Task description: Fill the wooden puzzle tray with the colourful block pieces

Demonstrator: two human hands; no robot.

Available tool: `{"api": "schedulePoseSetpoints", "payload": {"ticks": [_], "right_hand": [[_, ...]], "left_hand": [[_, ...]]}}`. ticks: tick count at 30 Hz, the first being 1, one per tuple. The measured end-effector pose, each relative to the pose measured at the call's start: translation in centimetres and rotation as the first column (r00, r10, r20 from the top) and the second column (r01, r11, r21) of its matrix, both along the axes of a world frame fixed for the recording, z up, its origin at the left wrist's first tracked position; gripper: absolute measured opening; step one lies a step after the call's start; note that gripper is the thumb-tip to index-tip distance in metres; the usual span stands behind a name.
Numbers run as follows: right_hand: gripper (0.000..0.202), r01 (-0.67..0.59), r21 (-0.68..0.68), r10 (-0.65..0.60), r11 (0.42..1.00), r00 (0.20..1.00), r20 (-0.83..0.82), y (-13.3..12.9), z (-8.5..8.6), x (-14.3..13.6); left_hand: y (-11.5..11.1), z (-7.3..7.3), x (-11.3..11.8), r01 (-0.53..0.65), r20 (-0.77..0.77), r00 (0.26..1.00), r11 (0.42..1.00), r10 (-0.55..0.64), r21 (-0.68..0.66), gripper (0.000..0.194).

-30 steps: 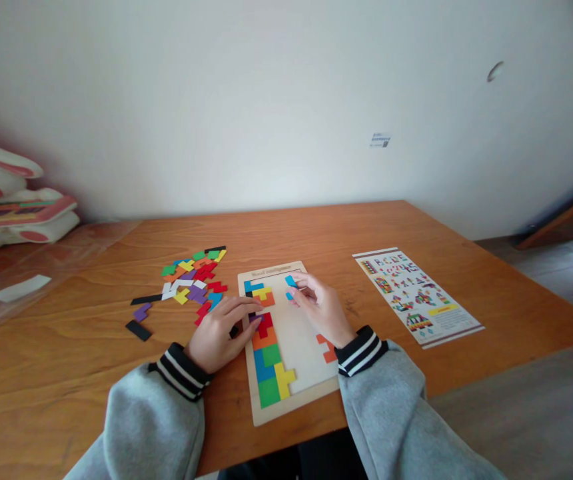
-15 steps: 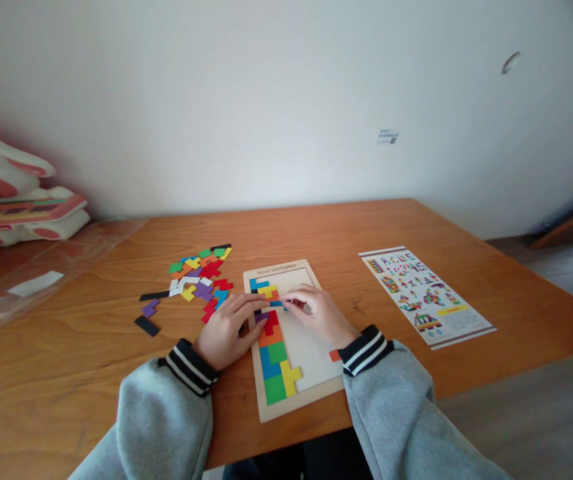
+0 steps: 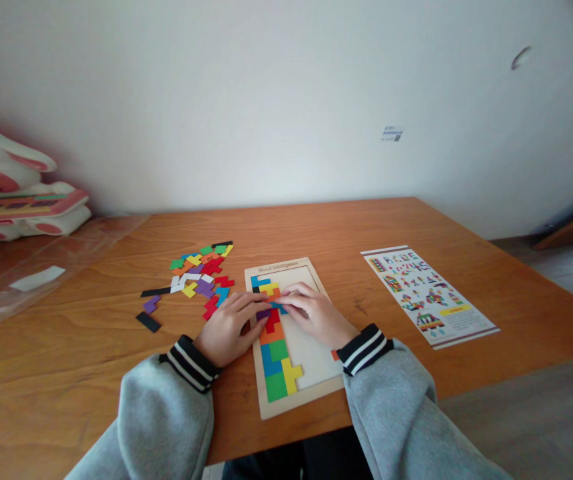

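A wooden puzzle board (image 3: 311, 380) lies in front of me with coloured block pieces fitted along its left side. My left hand (image 3: 234, 327) reaches over the board's left edge, fingers stretched and thumb apart, fingertips on the pieces. My right hand (image 3: 314, 313) comes in from the right, its thumb and fingers pinched at a blue puzzle piece (image 3: 280, 309), partly hidden by the fingertips. Just above are an orange piece (image 3: 273, 293) and a yellow piece (image 3: 268, 288). A red piece (image 3: 271, 323) and a green piece (image 3: 276, 387) sit lower down.
Loose coloured pieces (image 3: 206, 287) are heaped left of the board, with a black piece (image 3: 148, 322) nearer me. A printed pattern sheet (image 3: 431, 297) lies to the right. Clear plastic wrap (image 3: 86, 247) and a cow-shaped toy keyboard (image 3: 26, 207) are at the far left.
The view has shifted slightly. My right fingertips have moved a little up and left, showing more of the blue piece below them. My left hand has hardly moved.
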State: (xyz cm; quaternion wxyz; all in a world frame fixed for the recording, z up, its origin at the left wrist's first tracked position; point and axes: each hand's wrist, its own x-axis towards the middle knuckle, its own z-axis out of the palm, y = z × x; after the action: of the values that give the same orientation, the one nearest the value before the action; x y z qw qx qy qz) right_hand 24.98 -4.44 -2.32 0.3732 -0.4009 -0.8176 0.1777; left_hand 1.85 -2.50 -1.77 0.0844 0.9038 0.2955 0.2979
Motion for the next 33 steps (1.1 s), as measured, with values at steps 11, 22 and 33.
{"api": "schedulePoseSetpoints", "payload": {"ticks": [11, 22, 33], "right_hand": [[0.027, 0.010, 0.060, -0.016, 0.998, 0.993, 0.113, -0.8, 0.6, 0.3], [0.037, -0.017, 0.008, 0.017, 1.000, 0.996, 0.091, -0.8, 0.5, 0.2], [0.026, -0.033, -0.057, 0.033, 0.998, 0.999, 0.001, -0.8, 1.5, 0.2]], "left_hand": [[0.2, -0.1, -0.4, 0.062, -0.014, 0.998, 0.995, -0.061, 0.076, 0.021], [0.3, 0.0, -0.8, 0.051, -0.043, 0.998, 0.991, -0.046, 0.125, 0.021], [0.7, -0.1, -1.3, 0.087, -0.009, 0.996, 0.988, -0.087, 0.131, 0.019]]}}
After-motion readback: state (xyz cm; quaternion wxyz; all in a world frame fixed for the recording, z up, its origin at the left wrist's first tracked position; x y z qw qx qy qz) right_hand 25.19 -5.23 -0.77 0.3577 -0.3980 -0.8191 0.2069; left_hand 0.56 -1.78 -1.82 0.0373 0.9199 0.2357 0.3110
